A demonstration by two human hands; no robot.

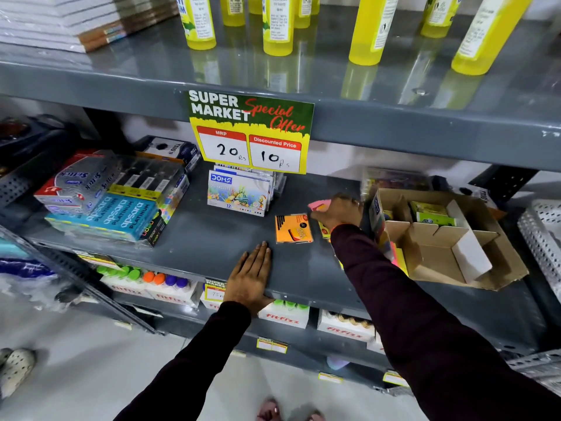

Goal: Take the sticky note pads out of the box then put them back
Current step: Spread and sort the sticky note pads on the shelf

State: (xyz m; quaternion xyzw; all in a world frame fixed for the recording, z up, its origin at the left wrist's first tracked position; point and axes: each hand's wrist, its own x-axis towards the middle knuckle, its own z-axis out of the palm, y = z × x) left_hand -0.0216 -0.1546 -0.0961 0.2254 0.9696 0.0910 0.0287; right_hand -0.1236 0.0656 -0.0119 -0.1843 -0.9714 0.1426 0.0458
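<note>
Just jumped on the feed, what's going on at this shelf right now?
A person stands at a grey store shelf. Their right hand holds a pink sticky note pad just left of the open cardboard box. An orange pad already lies flat on the shelf, and more pads are still in the box. The left hand rests flat on the shelf edge, holding nothing.

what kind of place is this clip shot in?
Most likely a supermarket's stationery aisle. A "Super Market Special Offer" price card hangs from the grey metal shelf, which holds packaged stock such as Apsara Platinum pencil boxes and a DOMS oil pastels box. More price tags sit on the lower shelves.
</note>
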